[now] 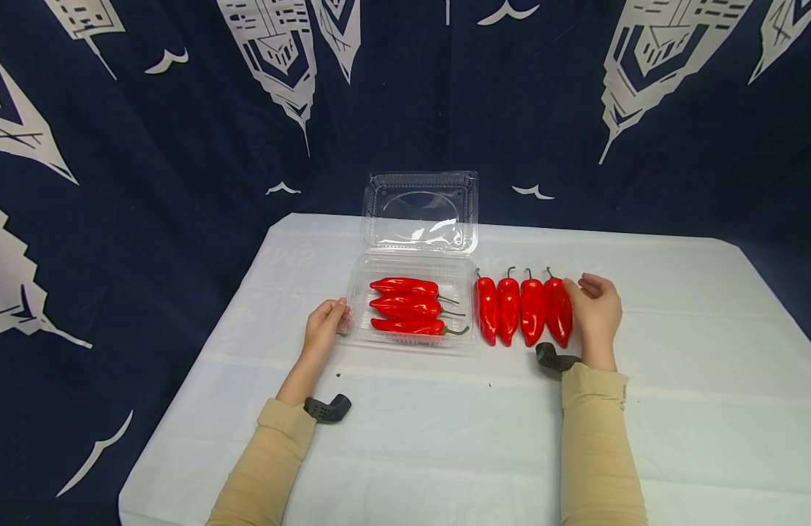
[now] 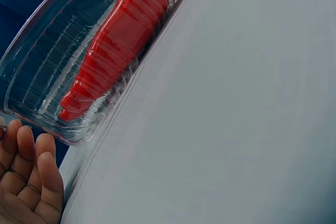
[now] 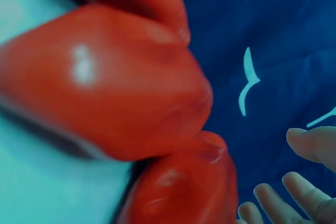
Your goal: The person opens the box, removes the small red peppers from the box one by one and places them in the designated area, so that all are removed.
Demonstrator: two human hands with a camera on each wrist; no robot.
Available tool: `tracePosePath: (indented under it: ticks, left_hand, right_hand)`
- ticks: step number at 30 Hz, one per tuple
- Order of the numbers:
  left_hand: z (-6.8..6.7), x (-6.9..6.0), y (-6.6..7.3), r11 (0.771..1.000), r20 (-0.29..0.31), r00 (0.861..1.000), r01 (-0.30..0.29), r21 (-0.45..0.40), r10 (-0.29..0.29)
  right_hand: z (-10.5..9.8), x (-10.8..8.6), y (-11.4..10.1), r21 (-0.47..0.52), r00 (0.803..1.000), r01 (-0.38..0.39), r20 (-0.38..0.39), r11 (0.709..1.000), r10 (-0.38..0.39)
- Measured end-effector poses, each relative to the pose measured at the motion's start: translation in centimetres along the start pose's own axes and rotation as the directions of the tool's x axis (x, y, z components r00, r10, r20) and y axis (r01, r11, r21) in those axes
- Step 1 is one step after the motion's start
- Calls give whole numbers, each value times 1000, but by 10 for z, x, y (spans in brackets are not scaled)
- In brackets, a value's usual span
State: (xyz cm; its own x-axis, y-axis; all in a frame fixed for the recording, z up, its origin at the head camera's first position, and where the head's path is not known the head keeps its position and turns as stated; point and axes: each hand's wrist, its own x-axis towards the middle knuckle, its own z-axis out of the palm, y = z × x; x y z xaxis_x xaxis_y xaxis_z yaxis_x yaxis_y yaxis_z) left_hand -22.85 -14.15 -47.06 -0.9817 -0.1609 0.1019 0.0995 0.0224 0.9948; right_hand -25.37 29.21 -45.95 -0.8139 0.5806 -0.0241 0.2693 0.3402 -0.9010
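A clear plastic clamshell container (image 1: pixel 359 292) lies with its lid thrown back. Inside its tray, three red peppers (image 1: pixel 405 306) lie crosswise, stems to the right. My left hand (image 1: pixel 325 321) holds the tray's left rim; in the left wrist view, the fingers (image 2: pixel 46 174) curl at the tray's corner, with the thumb mostly cut off. Right of the tray, several red peppers stand in a row on the cloth, stems pointing away. At the rightmost red pepper (image 1: pixel 559 310) is my right hand (image 1: pixel 596 303), thumb and fingers spread with nothing between them.
The lid (image 1: pixel 420 212) leans back beyond the tray, near the table's far edge. White cloth covers the table (image 1: pixel 445 438). Behind hangs a dark blue printed curtain (image 1: pixel 445 109). Small dark specks lie on the cloth in front of the container.
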Motion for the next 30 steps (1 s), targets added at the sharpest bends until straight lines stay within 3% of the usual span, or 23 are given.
tracePosePath:
  ticks: [6,11,19,30]
  left_hand:
    - [0,0,0,1000,1,1000,2,1,-2]
    - [0,1,0,1000,1,1000,3,-3,-3]
    - [0,0,-1,1000,2,1000,4,-4,-4]
    - [-2,1,1,1000,21,999,25,0,-25]
  right_hand:
    - [14,34,32,36,993,115,-35,993,-114]
    - [17,35,28,73,985,173,-40,982,-170]
    - [24,30,16,36,974,221,36,975,-223]
    - [36,26,11,26,925,335,181,942,-334]
